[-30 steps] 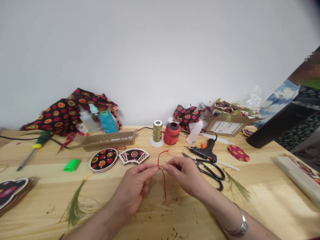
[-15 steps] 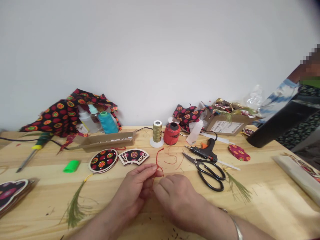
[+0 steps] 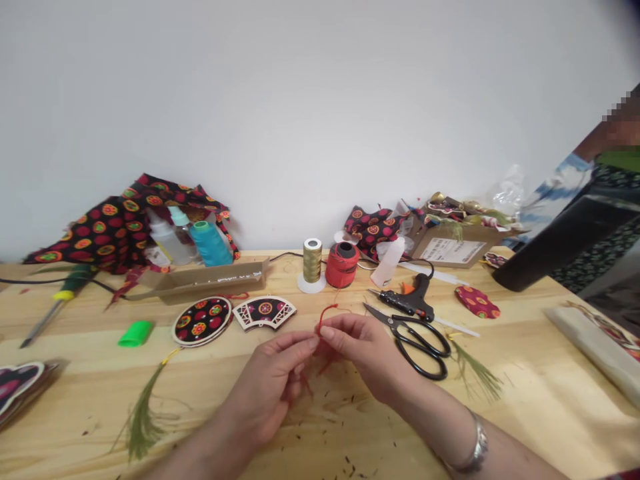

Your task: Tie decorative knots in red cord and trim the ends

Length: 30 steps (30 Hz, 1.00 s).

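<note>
A thin red cord (image 3: pixel 327 309) rises in a small curve from between my hands, over the wooden table. My left hand (image 3: pixel 273 377) pinches it between thumb and forefinger. Touching the same cord from the right, my right hand (image 3: pixel 363 353) has thumb and forefinger pressed together, with a silver bracelet on the wrist. Loose red ends hang blurred below the fingers. Behind the hands stand a red thread spool (image 3: pixel 342 265) and a gold thread spool (image 3: pixel 313 261). Black-handled scissors (image 3: pixel 417 339) lie just right of my right hand.
A glue gun (image 3: pixel 410 298) lies behind the scissors. Left are a fan-shaped ornament (image 3: pixel 265 312), a round ornament (image 3: pixel 203 321) with a green tassel (image 3: pixel 145 417), a green piece (image 3: pixel 135 333) and a screwdriver (image 3: pixel 50 313). A filled cardboard box (image 3: pixel 453 247) stands back right, near a person's sleeve (image 3: pixel 560 183).
My right hand has turned from a knuckles-up fist to a thumb-and-finger pinch, moving up beside my left fingertips. The cord's tip now bends right. The view has shifted slightly.
</note>
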Each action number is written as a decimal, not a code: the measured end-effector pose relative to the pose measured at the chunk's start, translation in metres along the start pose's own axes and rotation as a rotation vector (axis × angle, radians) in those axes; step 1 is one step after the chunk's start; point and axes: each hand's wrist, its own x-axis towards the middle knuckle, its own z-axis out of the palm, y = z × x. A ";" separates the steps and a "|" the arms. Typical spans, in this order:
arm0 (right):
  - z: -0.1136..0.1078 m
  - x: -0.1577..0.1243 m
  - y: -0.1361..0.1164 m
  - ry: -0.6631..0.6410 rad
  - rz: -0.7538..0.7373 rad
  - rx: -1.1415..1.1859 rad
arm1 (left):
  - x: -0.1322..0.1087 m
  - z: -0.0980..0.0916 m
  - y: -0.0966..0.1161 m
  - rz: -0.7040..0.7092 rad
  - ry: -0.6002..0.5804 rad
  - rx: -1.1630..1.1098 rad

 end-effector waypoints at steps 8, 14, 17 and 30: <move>0.003 0.001 0.003 0.053 0.051 0.056 | 0.001 0.000 -0.002 0.035 -0.042 0.092; 0.001 0.002 0.001 0.138 -0.003 -0.064 | -0.001 0.000 -0.004 0.030 -0.047 0.132; 0.000 0.001 -0.001 0.143 -0.007 -0.113 | -0.002 0.001 -0.003 0.032 -0.056 0.135; -0.002 0.003 0.001 0.077 0.010 -0.122 | -0.001 0.001 -0.004 -0.002 -0.014 0.089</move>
